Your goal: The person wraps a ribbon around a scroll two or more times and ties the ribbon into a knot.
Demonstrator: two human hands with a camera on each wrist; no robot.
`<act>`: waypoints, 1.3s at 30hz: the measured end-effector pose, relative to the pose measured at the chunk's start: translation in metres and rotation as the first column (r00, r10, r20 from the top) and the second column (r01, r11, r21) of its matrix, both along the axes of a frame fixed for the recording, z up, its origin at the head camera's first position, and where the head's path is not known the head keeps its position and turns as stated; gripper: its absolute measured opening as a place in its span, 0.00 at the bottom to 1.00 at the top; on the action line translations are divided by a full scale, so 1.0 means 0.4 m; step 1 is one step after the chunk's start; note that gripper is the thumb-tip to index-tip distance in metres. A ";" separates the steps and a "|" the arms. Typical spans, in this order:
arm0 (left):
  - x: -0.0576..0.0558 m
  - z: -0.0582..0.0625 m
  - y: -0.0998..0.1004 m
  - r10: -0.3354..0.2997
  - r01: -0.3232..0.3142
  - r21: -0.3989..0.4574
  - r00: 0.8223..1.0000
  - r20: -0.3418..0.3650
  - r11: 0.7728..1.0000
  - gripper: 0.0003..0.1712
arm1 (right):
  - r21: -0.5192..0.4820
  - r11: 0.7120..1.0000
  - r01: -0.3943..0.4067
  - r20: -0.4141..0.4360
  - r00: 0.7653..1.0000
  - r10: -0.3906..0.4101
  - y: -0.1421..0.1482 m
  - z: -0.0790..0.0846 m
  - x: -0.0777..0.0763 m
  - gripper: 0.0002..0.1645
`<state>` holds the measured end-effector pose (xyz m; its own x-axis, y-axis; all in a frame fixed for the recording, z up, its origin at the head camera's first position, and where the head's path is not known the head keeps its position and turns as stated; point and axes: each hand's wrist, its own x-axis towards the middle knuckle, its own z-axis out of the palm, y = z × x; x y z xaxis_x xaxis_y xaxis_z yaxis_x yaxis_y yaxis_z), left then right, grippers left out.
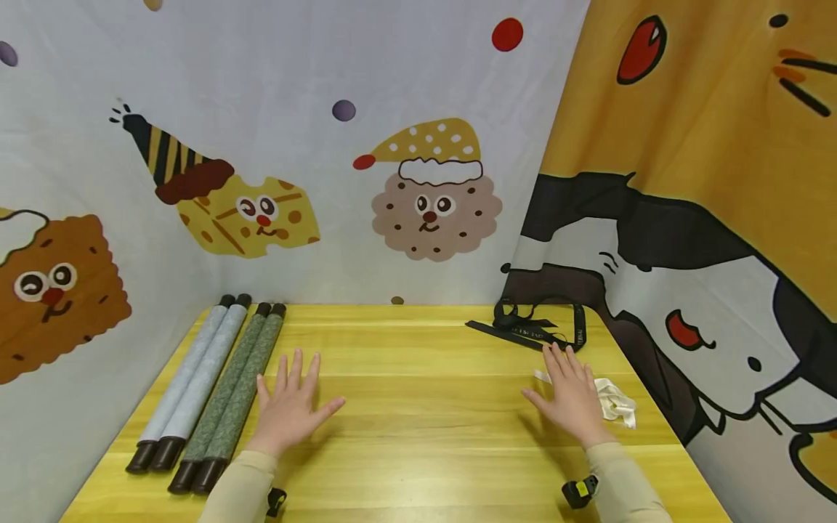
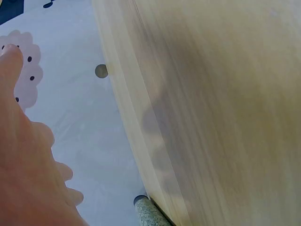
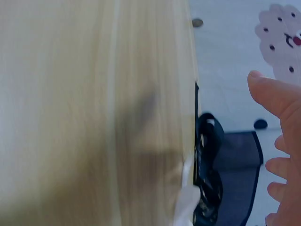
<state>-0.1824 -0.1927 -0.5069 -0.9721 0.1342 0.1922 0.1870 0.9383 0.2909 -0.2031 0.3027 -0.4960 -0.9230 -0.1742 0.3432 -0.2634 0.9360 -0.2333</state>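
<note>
Starting at the near side of the wooden table (image 1: 418,450), with its middle as the hub and 12 at the far edge: there's a dark left wrist unit (image 1: 277,501) at 7 and a right wrist unit (image 1: 579,492) at 5. My guess is either could snag on something in a low sweep.

Next up, the left hand (image 1: 290,407) at 9: fingers fanned toward 12, thumb aimed at 2, nothing in it. The right hand (image 1: 574,399) at 3 is empty too, fingers straighter and closer together, pointing about 11, thumb toward 10. Both look palm-down above the wood, judging by the shadows.

Just outside the left hand lie two green rolls (image 1: 225,392) with dark end caps, then two pale blue rolls (image 1: 205,374) further out at 9 to 10. They look round, so a careless nudge from the little finger could get them rolling off the left edge, imo.

Past the right hand, the crumpled white ribbon (image 1: 615,402) sits at 3, partly behind it; easy to drag along by accident. Farther out, the black ribbon (image 1: 503,333) is at 1 to 2, looped over itself, so a blind tug might knot it. Printed backdrop (image 1: 418,87) hangs beyond 12.
</note>
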 end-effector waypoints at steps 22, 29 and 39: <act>-0.016 0.008 0.070 -0.118 0.119 0.135 0.993 -0.016 0.984 0.53 | 0.050 0.999 -0.020 0.030 0.999 0.019 0.039 -0.026 -0.106 0.15; -0.023 -0.007 0.090 -0.148 0.143 0.154 0.989 0.019 0.978 0.53 | 0.169 0.986 -0.010 0.095 0.995 -0.006 0.041 -0.052 -0.149 0.04; -0.027 -0.016 0.107 -0.150 0.128 0.214 0.985 0.087 0.968 0.52 | 0.049 0.999 0.023 0.174 0.984 -0.032 0.037 -0.031 -0.162 0.05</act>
<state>-0.1930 -0.1501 -0.5131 -0.9625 0.2371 0.1316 0.2710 0.8226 0.5000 -0.2681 0.3174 -0.5085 -0.9726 -0.1599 0.1688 -0.1966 0.9533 -0.2294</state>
